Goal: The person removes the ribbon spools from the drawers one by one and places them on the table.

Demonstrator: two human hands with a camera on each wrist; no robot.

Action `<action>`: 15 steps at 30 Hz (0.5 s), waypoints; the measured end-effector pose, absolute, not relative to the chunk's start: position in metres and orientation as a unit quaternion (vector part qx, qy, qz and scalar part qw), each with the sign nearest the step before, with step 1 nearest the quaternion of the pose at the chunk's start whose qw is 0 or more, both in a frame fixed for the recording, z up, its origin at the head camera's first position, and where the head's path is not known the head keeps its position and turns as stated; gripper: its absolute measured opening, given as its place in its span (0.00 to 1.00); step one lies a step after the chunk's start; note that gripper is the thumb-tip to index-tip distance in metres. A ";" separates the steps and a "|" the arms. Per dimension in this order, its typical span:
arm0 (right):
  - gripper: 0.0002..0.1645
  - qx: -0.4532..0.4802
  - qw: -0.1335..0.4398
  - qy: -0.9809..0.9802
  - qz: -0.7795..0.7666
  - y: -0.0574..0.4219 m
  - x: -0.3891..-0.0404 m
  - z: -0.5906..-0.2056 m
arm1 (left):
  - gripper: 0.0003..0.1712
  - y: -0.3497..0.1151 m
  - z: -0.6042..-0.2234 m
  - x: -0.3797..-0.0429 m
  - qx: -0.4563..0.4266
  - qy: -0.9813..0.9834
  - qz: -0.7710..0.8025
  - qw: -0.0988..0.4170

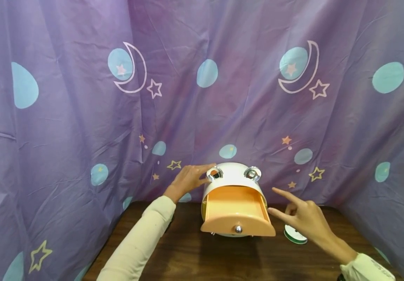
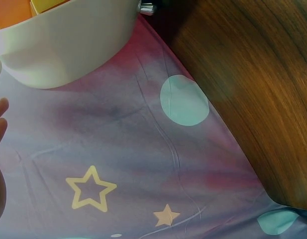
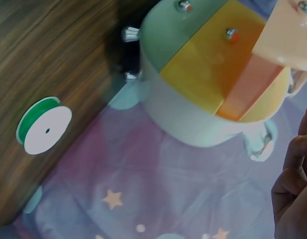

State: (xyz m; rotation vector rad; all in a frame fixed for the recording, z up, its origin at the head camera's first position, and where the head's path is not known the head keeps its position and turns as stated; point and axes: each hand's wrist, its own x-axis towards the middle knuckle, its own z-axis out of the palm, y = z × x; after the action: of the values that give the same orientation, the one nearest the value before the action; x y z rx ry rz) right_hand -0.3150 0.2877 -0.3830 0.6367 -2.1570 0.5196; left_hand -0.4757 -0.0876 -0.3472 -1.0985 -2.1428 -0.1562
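While the left hand (image 1: 189, 177) touches the upper left side of the white box (image 1: 233, 174), fingers extended, the right hand (image 1: 307, 218) holds nothing, thumb and forefinger spread wide beside the open peach drawer (image 1: 219, 224). Near it, a green-and-white spool (image 1: 294, 235) sits on the desk (image 1: 179, 246), before a purple curtain (image 1: 177, 117).

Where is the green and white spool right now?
In the head view, the spool sits on the wooden table, right of the open drawer, partly hidden by the person's right hand.

Spool (image 1: 296, 236) sits right of the drawer box (image 1: 234, 176) (curtain (image 1: 247, 105) behind both).
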 end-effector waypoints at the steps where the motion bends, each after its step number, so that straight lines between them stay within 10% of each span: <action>1: 0.40 0.261 0.409 -0.850 0.206 0.285 -0.314 -0.382 | 0.38 -0.088 -0.347 -0.476 -0.426 -0.828 -0.060 0.359; 15: 0.35 0.354 0.426 -0.807 0.206 0.251 -0.304 -0.397 | 0.38 -0.087 -0.347 -0.475 -0.421 -0.834 -0.056 0.353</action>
State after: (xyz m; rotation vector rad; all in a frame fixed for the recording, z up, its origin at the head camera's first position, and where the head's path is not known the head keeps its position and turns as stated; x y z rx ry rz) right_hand -0.3035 0.2509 -0.3972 0.8843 -2.0168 0.5154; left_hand -0.4751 -0.0868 -0.3468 -1.0899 -2.1565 -0.1455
